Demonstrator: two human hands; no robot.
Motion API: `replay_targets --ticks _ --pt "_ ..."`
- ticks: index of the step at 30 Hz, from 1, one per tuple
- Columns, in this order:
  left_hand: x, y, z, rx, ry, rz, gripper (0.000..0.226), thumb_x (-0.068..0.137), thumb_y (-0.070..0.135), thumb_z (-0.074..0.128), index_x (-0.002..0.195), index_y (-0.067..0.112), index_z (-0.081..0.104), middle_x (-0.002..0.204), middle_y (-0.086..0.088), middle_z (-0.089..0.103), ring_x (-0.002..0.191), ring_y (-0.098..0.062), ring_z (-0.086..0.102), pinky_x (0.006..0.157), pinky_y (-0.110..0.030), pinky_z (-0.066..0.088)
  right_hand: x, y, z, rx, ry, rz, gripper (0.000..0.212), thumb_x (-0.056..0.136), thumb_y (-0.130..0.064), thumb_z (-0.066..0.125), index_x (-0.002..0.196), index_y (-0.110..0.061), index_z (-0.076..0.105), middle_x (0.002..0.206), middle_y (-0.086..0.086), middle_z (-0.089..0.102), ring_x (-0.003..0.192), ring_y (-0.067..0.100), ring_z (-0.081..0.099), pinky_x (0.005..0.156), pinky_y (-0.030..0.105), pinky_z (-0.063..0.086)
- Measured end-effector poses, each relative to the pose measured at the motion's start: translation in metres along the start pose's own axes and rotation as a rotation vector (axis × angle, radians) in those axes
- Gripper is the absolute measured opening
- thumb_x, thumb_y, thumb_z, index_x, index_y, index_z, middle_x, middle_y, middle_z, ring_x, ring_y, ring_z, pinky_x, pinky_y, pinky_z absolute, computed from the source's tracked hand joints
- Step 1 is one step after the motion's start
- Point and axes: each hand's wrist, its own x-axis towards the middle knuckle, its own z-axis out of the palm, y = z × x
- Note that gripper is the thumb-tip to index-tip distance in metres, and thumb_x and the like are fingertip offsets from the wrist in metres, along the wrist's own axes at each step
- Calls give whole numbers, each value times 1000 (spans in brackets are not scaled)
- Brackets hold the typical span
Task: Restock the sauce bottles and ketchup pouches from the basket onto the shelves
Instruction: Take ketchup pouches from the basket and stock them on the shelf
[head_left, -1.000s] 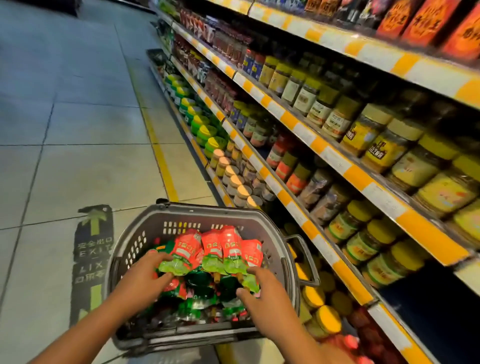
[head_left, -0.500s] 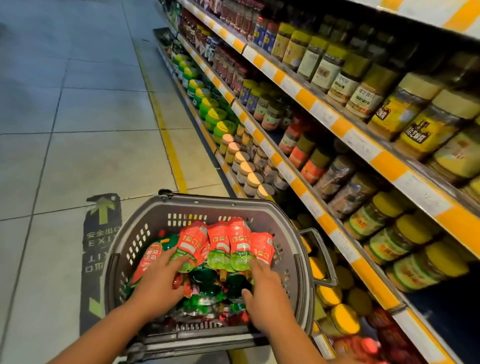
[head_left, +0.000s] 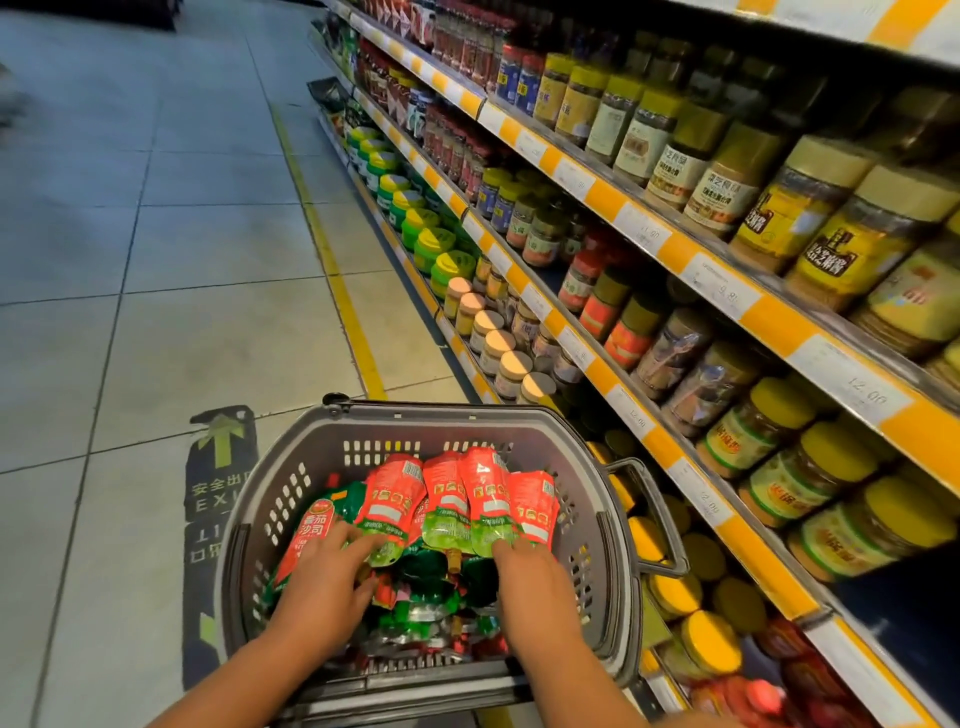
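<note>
A grey plastic basket (head_left: 415, 415) stands on the floor beside the shelves, full of red and green ketchup pouches. A fanned row of several pouches (head_left: 457, 499) stands upright at its middle. My left hand (head_left: 322, 587) holds the left end of the row, with its fingers over the green bottoms. My right hand (head_left: 530, 582) holds the right end the same way. Another red pouch (head_left: 311, 530) lies at the left, beside my left hand. More pouches fill the bottom, partly hidden under my hands.
Shelves (head_left: 691, 254) with yellow and white price strips run along the right, packed with yellow-lidded jars (head_left: 831, 244) and sauce bottles. Green-lidded tubs (head_left: 431, 244) and cream-lidded jars (head_left: 498, 343) fill the lower shelf. The basket handle (head_left: 654, 514) hangs toward the shelves. Tiled floor lies left.
Both hands have stayed on the fanned pouches and sunk slightly into the basket. The view has dropped, and the red pouch at the left has come into sight.
</note>
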Motion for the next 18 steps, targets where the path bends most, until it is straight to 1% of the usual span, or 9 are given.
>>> replay_targets --ticks 1,3,6,8,10,12,14,16,18 --pt "-2 1 0 2 3 -2 53 91 31 72 140 43 55 123 18 47 114 -10 45 101 -29 45 0 0 1 1 18 -2 41 88 7 53 123 -15 57 122 10 60 110 32 59 87 41 48" --pt "-5 0 -1 24 0 -1 51 91 28 71 139 40 57 119 17 46 108 -9 44 93 -26 44 -1 0 4 -1 29 0 42 88 6 54 123 -16 57 123 9 60 111 32 58 88 41 49" --pt "-10 0 -2 93 -33 -13 55 89 34 66 142 37 52 117 14 45 100 -11 46 82 -28 46 0 1 8 14 41 21 44 88 4 57 126 -18 55 127 8 58 114 32 56 92 43 49" --pt "-11 2 -3 149 -40 -30 64 86 39 63 147 37 43 121 11 45 100 -13 49 82 -31 50 0 1 10 33 75 39 48 90 1 59 133 -19 52 133 6 56 117 31 54 93 44 51" --pt "-8 6 -4 226 -48 -30 72 85 48 64 150 37 34 126 8 45 105 -16 52 86 -33 51 1 0 12 52 112 64 56 92 -2 59 143 -20 44 137 4 54 119 29 53 92 42 53" --pt "-3 7 -4 276 -53 -22 76 86 56 67 150 39 28 126 7 45 108 -16 54 88 -34 52 -1 -2 11 76 126 94 60 93 -4 57 148 -20 37 140 3 52 121 28 51 91 41 54" --pt "-1 6 -6 260 -38 -19 74 88 53 69 150 39 32 123 8 47 103 -17 57 82 -34 53 -2 -3 10 79 131 128 60 95 -3 55 149 -18 35 142 5 47 123 29 49 88 39 55" --pt "-1 3 -7 249 -24 -11 67 88 42 71 149 34 43 117 6 51 91 -19 61 69 -34 52 -4 -4 7 91 130 149 53 97 -2 52 146 -16 39 143 9 42 119 30 52 82 38 54" --pt "-3 -2 -7 228 9 -2 60 89 30 71 146 27 53 111 3 54 80 -22 62 58 -35 50 -3 -5 4 137 128 156 41 97 0 52 135 -15 49 143 11 37 103 26 59 72 34 48"
